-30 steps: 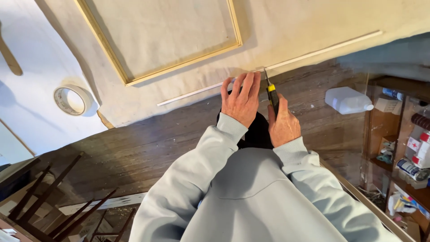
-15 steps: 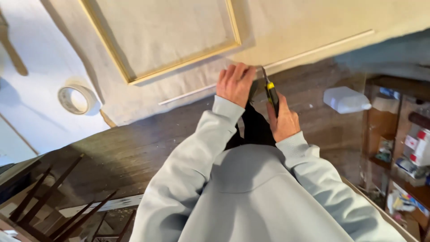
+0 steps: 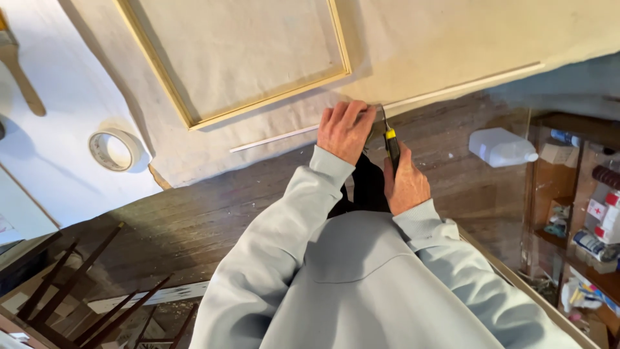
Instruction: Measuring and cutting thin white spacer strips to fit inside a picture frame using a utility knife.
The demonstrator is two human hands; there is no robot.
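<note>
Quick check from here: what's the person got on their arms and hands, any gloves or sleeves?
No gloves: both the left hand and the right hand are bare. Both arms are covered by long, loose, pale grey sleeves with ribbed cuffs at the wrists. No rings, watch or markings show.

1. I see a pale grey sweatshirt covering the torso, plain, with no print showing.
2. Its long sleeves run up both arms and end in ribbed cuffs just behind the fingers.
3. The left hand (image 3: 343, 131) is bare past its cuff; I spot no glove, ring or watch.
4. The right hand (image 3: 405, 184) is bare too, its cuff snug at the wrist.
5. The fabric folds in soft creases along both sleeves.
6. Between the forearms, below the fingers, I make out a dark garment.
</note>
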